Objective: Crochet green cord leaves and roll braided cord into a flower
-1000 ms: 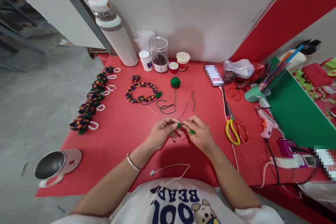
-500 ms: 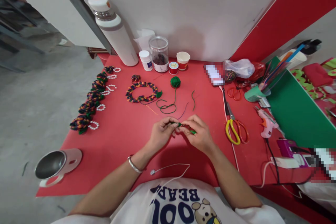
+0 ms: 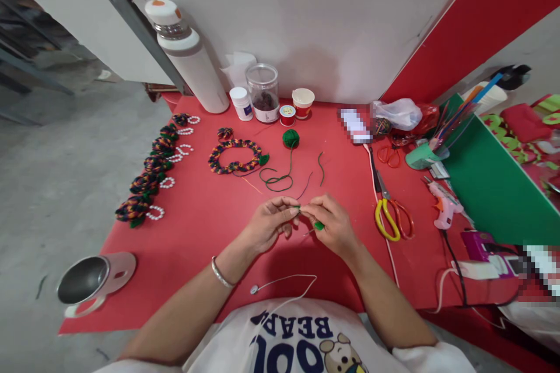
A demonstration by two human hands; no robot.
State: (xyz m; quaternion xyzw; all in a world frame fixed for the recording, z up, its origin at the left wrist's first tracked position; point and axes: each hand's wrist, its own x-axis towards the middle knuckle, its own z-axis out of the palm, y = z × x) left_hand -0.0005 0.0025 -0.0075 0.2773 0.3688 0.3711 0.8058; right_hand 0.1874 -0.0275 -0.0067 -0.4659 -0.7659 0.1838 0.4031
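Note:
Above the red table my left hand (image 3: 272,222) pinches a bit of small green yarn work (image 3: 297,207) between thumb and forefinger. Touching it from the other side are the closed fingertips of my right hand (image 3: 331,222). More green yarn (image 3: 319,225) shows under the right fingers, and a thin metal shaft (image 3: 308,233), perhaps a crochet hook, sticks out below them. Beyond the hands lie a green yarn ball (image 3: 290,139) with a loose looped tail and a cut green strand (image 3: 321,169). Left of these rests a multicoloured crocheted ring (image 3: 235,157) with a green leaf.
Multicoloured crocheted flowers (image 3: 133,208) with bead loops line the left edge, near a mug (image 3: 120,271). A tall flask (image 3: 188,64), jar (image 3: 263,96) and paper cup (image 3: 303,102) stand at the back. Scissors (image 3: 385,218), glue gun (image 3: 444,207) and phone (image 3: 355,126) lie right.
My right hand has turned slightly, so the green piece under its fingers hangs lower and the thin shaft now shows below. The fingertips still meet; the view has shifted a little.

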